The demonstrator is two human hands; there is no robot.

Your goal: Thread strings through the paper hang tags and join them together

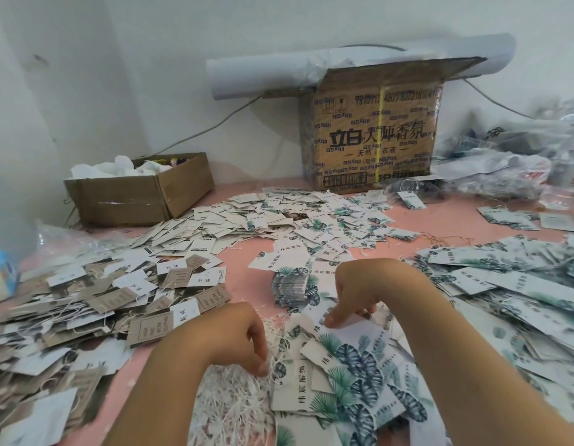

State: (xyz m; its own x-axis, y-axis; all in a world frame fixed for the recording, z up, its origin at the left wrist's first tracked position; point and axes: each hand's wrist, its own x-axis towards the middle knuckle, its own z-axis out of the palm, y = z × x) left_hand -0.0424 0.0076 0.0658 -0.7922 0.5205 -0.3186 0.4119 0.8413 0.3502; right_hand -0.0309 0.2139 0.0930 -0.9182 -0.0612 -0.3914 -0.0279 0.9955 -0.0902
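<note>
White paper hang tags with green leaf prints [353, 375] lie heaped on the pink table in front of me. Left of them is a tangle of white strings [237, 400]. My left hand [237, 336] reaches down into the strings, its fingertips pinching at strands near the edge of the tags. My right hand [359, 291] hovers over the leaf tags, its fingers curled and its index finger pressing on a tag. A neat stack of leaf tags [290, 289] stands just beyond my hands.
Brown and white tags [95, 304] cover the left side, more leaf tags [511, 284] the right. A scattered pile [279, 214] lies at mid-table. A small cardboard box [140, 188] sits at the back left, a tall printed carton [372, 130] at the back, plastic bags [517, 162] beside it.
</note>
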